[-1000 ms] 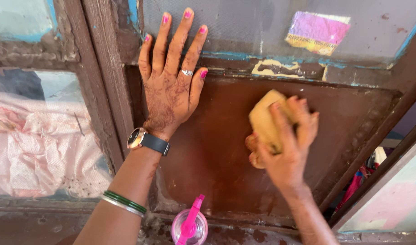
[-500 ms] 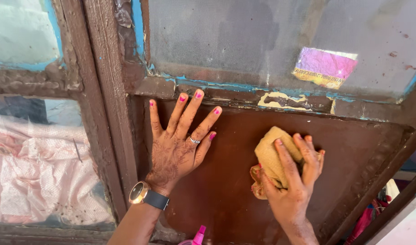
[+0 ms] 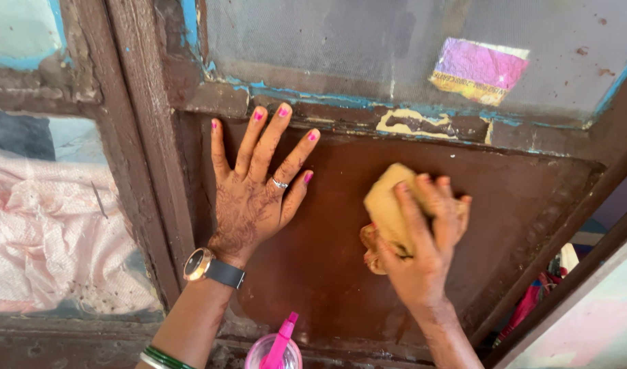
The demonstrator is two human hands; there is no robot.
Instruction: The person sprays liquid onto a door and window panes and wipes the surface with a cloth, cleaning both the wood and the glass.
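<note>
Cloth [image 3: 385, 205], yellow, bunched at centre right against brown door panel [image 3: 505, 205], mostly covered by right hand [image 3: 423, 249] clenched around it. Left hand [image 3: 255, 195] pressed flat on panel at centre left, fingers spread, gripping nothing. Pink spray bottle [image 3: 276, 350] cut off at bottom edge. Purple and yellow rectangular sticker [image 3: 479, 67] on mesh pane, upper right; print illegible.

A weathered brown wooden door frame [image 3: 144, 137] runs up the scene, its paint flaking to blue at the edges. Above, a dusty mesh pane [image 3: 327, 41] carries a torn purple-and-yellow sticker [image 3: 479, 66]. Off to one side, a glass pane [image 3: 53, 219] shows pale pink sacking behind it. Daylight falls evenly.
</note>
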